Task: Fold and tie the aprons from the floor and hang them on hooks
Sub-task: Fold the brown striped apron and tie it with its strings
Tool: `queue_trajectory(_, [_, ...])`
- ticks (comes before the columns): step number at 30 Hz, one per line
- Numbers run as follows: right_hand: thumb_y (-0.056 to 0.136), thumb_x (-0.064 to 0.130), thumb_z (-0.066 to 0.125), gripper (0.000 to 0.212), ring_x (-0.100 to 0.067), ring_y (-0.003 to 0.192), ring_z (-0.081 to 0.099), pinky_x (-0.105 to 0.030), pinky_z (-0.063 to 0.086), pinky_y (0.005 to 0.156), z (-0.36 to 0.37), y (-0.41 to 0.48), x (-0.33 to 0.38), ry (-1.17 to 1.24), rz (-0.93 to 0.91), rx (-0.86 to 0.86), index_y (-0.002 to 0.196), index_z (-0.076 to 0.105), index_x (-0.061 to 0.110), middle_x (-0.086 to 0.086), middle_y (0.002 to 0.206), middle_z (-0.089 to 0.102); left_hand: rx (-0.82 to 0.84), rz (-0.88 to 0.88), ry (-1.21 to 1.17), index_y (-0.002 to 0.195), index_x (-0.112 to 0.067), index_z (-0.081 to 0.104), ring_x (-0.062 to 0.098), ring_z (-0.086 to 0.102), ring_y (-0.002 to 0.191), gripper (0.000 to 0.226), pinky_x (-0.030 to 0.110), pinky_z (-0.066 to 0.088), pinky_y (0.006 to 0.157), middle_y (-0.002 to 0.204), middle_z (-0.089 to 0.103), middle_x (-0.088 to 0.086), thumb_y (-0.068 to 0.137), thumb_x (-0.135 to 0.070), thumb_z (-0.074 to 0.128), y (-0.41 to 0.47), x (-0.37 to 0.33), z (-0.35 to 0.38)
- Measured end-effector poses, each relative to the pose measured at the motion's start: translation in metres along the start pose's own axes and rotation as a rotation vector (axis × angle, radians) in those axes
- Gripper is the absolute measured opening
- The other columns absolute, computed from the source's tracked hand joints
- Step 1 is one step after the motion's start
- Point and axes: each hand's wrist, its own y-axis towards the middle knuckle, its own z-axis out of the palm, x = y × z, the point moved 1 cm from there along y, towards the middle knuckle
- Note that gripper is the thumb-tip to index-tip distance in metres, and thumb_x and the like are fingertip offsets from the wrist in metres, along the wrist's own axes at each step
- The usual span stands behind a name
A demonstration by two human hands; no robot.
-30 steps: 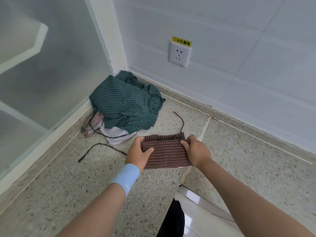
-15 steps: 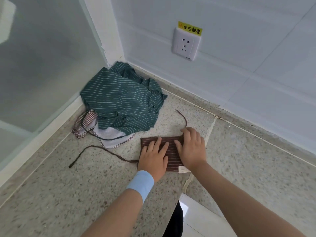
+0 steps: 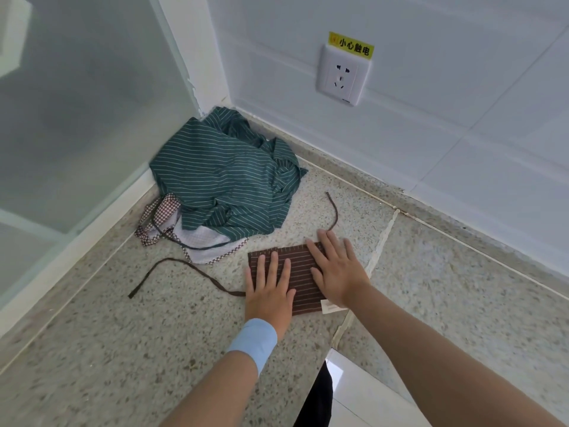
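Note:
A brown striped apron (image 3: 300, 277), folded into a small rectangle, lies flat on the speckled floor. My left hand (image 3: 271, 288) presses on its left half with straight fingers. My right hand (image 3: 337, 269) lies flat on its right half, fingers spread. One brown tie string (image 3: 181, 269) trails left from the fold, another string (image 3: 335, 211) curls away behind my right hand. A white label (image 3: 331, 307) sticks out at the fold's near right corner. A crumpled green striped apron (image 3: 228, 183) is heaped in the corner, on top of a white checked-trim apron (image 3: 197, 238).
A frosted glass partition (image 3: 77, 118) with a white base runs along the left. A white tiled wall with a power socket (image 3: 341, 75) and yellow warning sticker stands behind. A glossy white tile (image 3: 363, 392) and a dark trouser leg (image 3: 317, 399) show at the bottom.
Both hands held the fold's edges a second ago. They have since flattened on top of it, and the fingers have spread wider in the last half second.

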Motion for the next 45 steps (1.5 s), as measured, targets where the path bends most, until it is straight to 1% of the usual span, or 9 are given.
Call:
queue_trajectory(3, [0.100,0.039,0.031,0.064,-0.040,0.151,0.013,-0.055,0.018,0.120,-0.004,-0.006,0.010,-0.120,-0.012,-0.137,0.158,0.017,0.016,-0.021,0.164,0.011,-0.079,0.104,-0.013,0.154,-0.020,0.022,0.035,0.018,0.148,0.066,0.054,0.014,0.119,0.162,0.018,0.013,0.096,-0.035,0.049,-0.001,-0.005,-0.009])
queue_trajectory(6, [0.085,0.022,0.061,0.039,-0.032,0.104,0.055,-0.041,0.050,0.084,-0.003,-0.020,0.022,-0.128,-0.191,-0.324,0.123,0.057,0.016,-0.014,0.124,0.057,-0.139,0.293,0.055,0.119,-0.025,0.061,0.025,0.052,0.102,0.037,0.037,0.046,0.081,0.112,0.058,0.003,0.084,-0.015,0.056,-0.005,-0.014,-0.017])
queue_trajectory(9, [0.086,0.031,0.059,0.014,-0.021,0.081,0.051,-0.033,0.044,0.070,0.004,-0.046,0.017,-0.029,-0.256,-0.271,0.094,0.056,0.020,-0.001,0.092,0.055,-0.065,0.222,0.011,0.114,-0.024,0.053,0.025,0.045,0.104,0.027,0.038,0.038,0.082,0.109,0.050,0.002,0.092,-0.011,0.046,-0.009,-0.010,-0.023])
queue_trajectory(13, [0.078,0.051,0.059,0.037,-0.016,0.091,0.048,-0.029,0.045,0.081,0.006,-0.068,0.001,0.085,-0.247,-0.177,0.101,0.056,0.022,0.005,0.099,0.053,-0.074,0.170,-0.031,0.116,-0.024,0.049,0.023,0.043,0.103,0.026,0.039,0.039,0.086,0.113,0.047,-0.001,0.093,-0.034,0.044,-0.021,0.006,-0.017])
queue_trajectory(17, [0.078,0.037,0.067,0.025,-0.020,0.082,0.059,-0.031,0.054,0.063,-0.001,-0.062,-0.003,0.031,-0.225,-0.139,0.095,0.064,0.020,0.002,0.092,0.059,-0.032,0.238,-0.090,0.111,-0.024,0.048,0.020,0.038,0.102,0.055,0.035,0.037,0.096,0.110,0.042,-0.005,0.077,-0.068,0.047,-0.029,0.022,-0.010])
queue_trajectory(25, [0.102,0.035,0.045,0.028,-0.021,0.098,0.061,-0.032,0.049,0.083,-0.020,-0.067,-0.004,0.159,-0.067,0.042,0.108,0.068,0.020,0.001,0.103,0.066,0.130,0.171,-0.366,0.125,-0.019,0.060,0.021,0.049,0.109,0.033,0.032,0.044,0.090,0.118,0.056,0.001,0.101,-0.037,0.047,-0.027,0.030,-0.024])
queue_trajectory(33, [0.093,0.036,0.063,0.027,-0.022,0.092,0.061,-0.034,0.050,0.077,-0.032,-0.057,0.003,0.263,0.160,0.079,0.115,0.055,0.023,0.001,0.111,0.054,0.118,-0.025,-0.453,0.121,-0.026,0.050,0.019,0.057,0.092,0.028,0.030,0.044,0.076,0.116,0.054,-0.002,0.095,-0.030,0.060,-0.020,0.022,-0.032])
queue_trajectory(37, [0.087,0.024,0.067,0.031,-0.024,0.104,0.051,-0.035,0.044,0.088,-0.039,-0.045,0.019,-0.101,0.040,-0.042,0.115,0.052,0.020,-0.004,0.116,0.050,-0.104,0.021,-0.113,0.112,-0.024,0.049,0.023,0.044,0.105,0.031,0.034,0.038,0.089,0.113,0.049,0.001,0.085,-0.014,0.063,-0.022,-0.002,-0.043])
queue_trajectory(45, [0.076,0.016,0.069,0.017,-0.022,0.076,0.052,-0.035,0.047,0.067,-0.005,-0.050,0.023,-0.227,-0.200,-0.126,0.092,0.061,0.016,-0.004,0.087,0.056,-0.097,0.207,-0.046,0.114,-0.017,0.054,0.025,0.047,0.106,0.032,0.036,0.037,0.090,0.112,0.050,0.002,0.086,-0.007,0.044,-0.024,-0.014,-0.018])
